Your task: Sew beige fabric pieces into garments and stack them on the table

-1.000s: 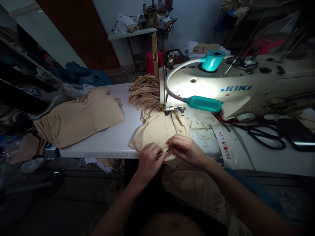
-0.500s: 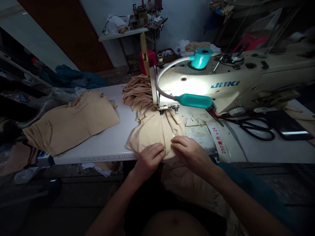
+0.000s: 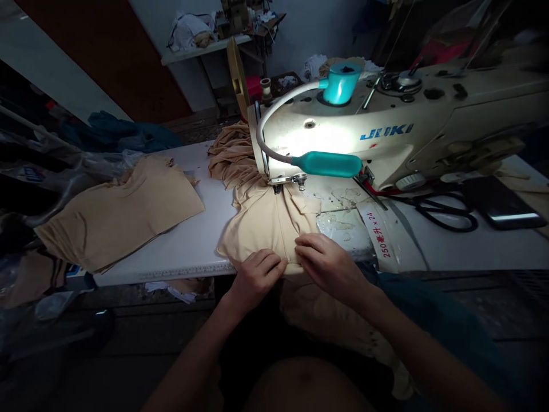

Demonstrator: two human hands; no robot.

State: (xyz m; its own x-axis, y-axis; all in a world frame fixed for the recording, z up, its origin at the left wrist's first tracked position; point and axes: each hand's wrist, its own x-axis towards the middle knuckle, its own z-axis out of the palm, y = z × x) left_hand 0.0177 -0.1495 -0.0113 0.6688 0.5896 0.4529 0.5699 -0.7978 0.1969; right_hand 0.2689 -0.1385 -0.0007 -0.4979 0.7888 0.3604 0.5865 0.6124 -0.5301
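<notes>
A dim workroom here, with the lamp (image 3: 332, 164) throwing its brightest patch onto the body of the sewing machine (image 3: 386, 137) on a pale surface (image 3: 201, 237). And there's the beige cloth (image 3: 257, 226), right under the needle area, its near end spread to the surface's front edge. Both hands are on it: the left hand (image 3: 259, 273) with fingers bent and close together, gripping the near edge; the right hand (image 3: 329, 264) opposite, fingers curled, pinching the cloth just beside it. Only a narrow gap separates their fingertips.

Room to move? A bare strip lies leftward, between this cloth and the stack of beige pieces (image 3: 128, 212). On the right, the printed strip (image 3: 380, 237) lies near the right hand, with black-handled scissors (image 3: 446, 212) well beyond. The cloth's long axis runs front to back, a crease line pointing from between the hands towards the needle area.
</notes>
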